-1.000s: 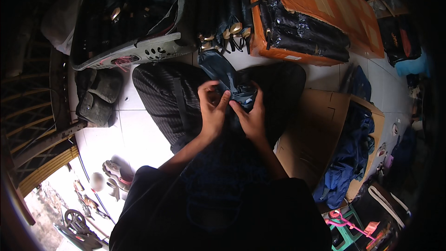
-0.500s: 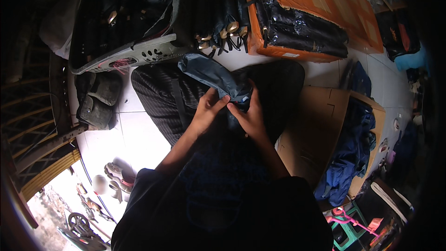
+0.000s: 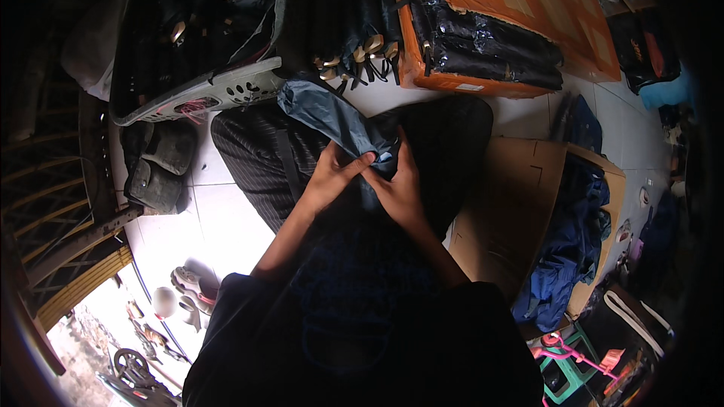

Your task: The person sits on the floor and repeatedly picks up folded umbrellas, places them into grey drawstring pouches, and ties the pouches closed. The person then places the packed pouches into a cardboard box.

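Far end swung left, the bundle [image 3: 320,109] sits pinched by our curled left hand [image 3: 329,179] and right hand [image 3: 401,191]; adjusting likely needs steadiness next.

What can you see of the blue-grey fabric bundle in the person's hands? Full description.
The blue-grey fabric bundle is long and tube-like, of thin, creased, slightly glossy cloth that looks like nylon. It slants from a rounded far end at upper left, by the grey basket, down to its near end above the person's lap. There the left hand and right hand grip it, thumbs close together, with a small pale patch showing. Its contents, if any, can't be seen.
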The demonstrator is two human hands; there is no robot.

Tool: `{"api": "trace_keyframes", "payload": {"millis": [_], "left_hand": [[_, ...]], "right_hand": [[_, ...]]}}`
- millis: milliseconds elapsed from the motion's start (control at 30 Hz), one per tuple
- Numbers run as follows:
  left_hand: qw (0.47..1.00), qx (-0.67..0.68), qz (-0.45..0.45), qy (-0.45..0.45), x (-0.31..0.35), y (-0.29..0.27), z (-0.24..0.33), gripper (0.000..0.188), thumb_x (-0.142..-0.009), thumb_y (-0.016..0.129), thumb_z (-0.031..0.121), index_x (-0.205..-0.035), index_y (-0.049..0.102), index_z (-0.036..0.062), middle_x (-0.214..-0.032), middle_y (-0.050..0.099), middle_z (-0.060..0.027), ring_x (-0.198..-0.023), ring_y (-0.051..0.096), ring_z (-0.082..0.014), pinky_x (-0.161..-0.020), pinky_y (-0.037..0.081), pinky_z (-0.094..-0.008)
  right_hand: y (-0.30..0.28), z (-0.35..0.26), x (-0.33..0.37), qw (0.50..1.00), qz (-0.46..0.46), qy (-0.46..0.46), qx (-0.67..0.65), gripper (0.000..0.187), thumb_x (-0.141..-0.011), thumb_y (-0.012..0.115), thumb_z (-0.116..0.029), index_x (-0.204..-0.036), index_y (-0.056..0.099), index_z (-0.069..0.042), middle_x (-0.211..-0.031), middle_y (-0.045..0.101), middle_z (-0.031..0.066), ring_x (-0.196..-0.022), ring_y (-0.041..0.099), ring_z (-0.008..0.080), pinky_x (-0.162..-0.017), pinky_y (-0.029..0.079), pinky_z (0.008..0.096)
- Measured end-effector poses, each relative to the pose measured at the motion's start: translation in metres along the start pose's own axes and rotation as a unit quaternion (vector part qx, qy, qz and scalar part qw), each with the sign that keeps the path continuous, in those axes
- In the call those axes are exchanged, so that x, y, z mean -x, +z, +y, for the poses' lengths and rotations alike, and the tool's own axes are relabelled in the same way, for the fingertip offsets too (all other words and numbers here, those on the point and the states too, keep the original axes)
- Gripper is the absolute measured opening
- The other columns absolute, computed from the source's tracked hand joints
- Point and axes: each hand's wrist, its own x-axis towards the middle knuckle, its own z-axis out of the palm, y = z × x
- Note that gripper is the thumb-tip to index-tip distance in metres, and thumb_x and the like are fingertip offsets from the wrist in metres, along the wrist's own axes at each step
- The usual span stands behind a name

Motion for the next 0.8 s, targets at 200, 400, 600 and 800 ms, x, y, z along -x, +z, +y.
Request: {"api": "trace_keyframes", "payload": {"millis": [200,400,600,800], "left_hand": [[0.978,-0.008,-0.009,-0.207,0.004,-0.015,-0.008,0.067,-0.076,0.077,0.041,-0.113,0.051,-0.0091,-0.11,0.057,-0.0179,-0.103,0.053,-0.0191,-0.088,0.042,-0.0298],[0.98,0.042,-0.024,-0.193,0.019,-0.001,-0.012,0.076,-0.078,0.073,0.046,-0.124,0.048,-0.009,-0.124,0.052,-0.0184,-0.119,0.045,-0.024,-0.102,0.032,-0.0323],[0.986,0.017,-0.059,-0.157,0.02,0.007,-0.005,0.059,-0.087,0.065,0.039,-0.127,0.05,-0.0012,-0.127,0.053,-0.014,-0.123,0.044,-0.0244,-0.104,0.031,-0.0331],[0.98,-0.16,-0.114,0.009,0.02,0.01,0.005,0.052,-0.089,0.065,0.03,-0.124,0.048,-0.0037,-0.118,0.056,-0.0149,-0.115,0.05,-0.0233,-0.099,0.037,-0.0333]], "right_hand": [[0.003,-0.006,0.003,1.0,0.012,-0.015,-0.003,0.085,-0.075,0.076,-0.016,-0.14,0.027,0.007,-0.124,0.048,0.0256,-0.116,0.051,0.0347,-0.097,0.041,0.0392],[-0.004,-0.011,0.007,1.0,-0.012,0.007,-0.028,0.075,-0.081,0.071,-0.017,-0.14,0.028,0.005,-0.126,0.047,0.0224,-0.117,0.05,0.032,-0.099,0.038,0.0382],[-0.013,-0.003,0.006,0.989,-0.021,0.101,-0.107,0.054,-0.091,0.059,-0.024,-0.131,0.036,0.003,-0.12,0.05,0.0225,-0.108,0.054,0.0293,-0.094,0.04,0.0368],[-0.027,-0.024,-0.005,0.979,-0.031,0.174,-0.098,0.042,-0.092,0.057,-0.031,-0.118,0.045,0.0,-0.103,0.06,0.0195,-0.095,0.059,0.0272,-0.085,0.045,0.0355]]}}
